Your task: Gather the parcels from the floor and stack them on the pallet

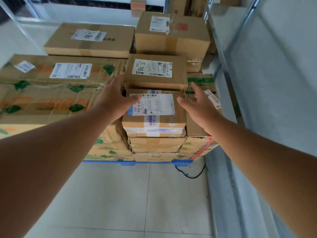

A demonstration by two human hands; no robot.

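Flanking one small parcel [154, 114], both of the person's hands are spread with fingers straight and nothing held. Entry as follows.

Left hand [114, 98]: thumb lying across the near-left corner of the parcel's white label [151, 104], fingers reaching past toward the carton behind. Whether the palm presses the parcel's side cannot be made out.

Right hand [199, 104]: just beside the parcel's right edge, thumb pointing inward, apparently not touching.

Parcel: top of a narrow column of three taped cartons at the front of the load, label up. Judged freshly set or being squared, since the hands sit either side as if steadying it.

Second labelled box [157, 71]: directly behind and a little higher, hand-marked in black ink.

Large printed carton [51, 93]: left of the column, orange and green print, bearing a long flat box [89, 40] further back.

Green-taped box [202, 100]: right of the column, partly behind the right hand.

Tall box [171, 33]: rear, highest of the load.

Blue pallet [130, 162]: only its front edge shows under the cartons; the rest is covered.

Tiled floor [137, 194]: no parcel lies on the visible part; a black cable [188, 174] trails near the pallet's right corner.

Metal shelving [231, 57]: right side, cut off by the frame. Label text is unreadable.
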